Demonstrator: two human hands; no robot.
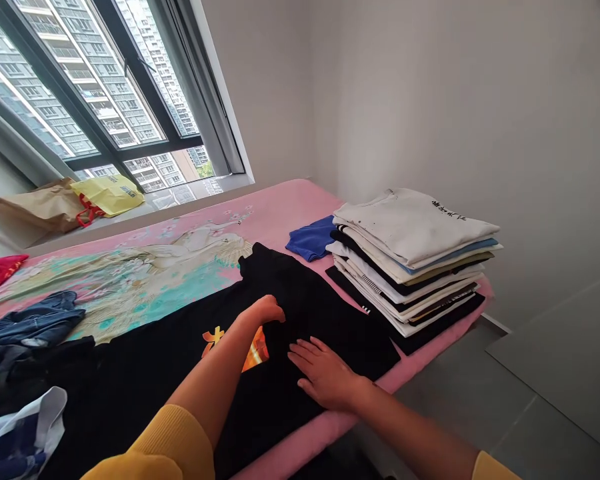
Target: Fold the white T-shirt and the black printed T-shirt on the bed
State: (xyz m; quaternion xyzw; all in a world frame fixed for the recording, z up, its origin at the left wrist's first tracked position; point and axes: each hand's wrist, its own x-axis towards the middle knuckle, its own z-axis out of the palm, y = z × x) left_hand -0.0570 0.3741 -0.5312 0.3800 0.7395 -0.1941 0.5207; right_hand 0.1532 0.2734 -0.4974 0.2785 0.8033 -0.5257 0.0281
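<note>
A black T-shirt (155, 363) with an orange and yellow print lies spread over the bed, its neckline pointing away from me. My left hand (267, 310) rests on the shirt just above the print. It is bent at the wrist and its fingers are mostly hidden, so whether they grip the cloth cannot be told. Lower and to the right, my right hand (326, 375) lies flat on the black fabric with fingers stretched out, near the bed's front edge.
A tall stack of folded clothes (415, 227) stands at the bed's right end, beside a blue garment (311, 238). Jeans (33, 320) and a white-and-navy garment (25, 433) lie on the left. Bags (107, 193) sit on the windowsill. Pink bedding (290, 200) covers the bed.
</note>
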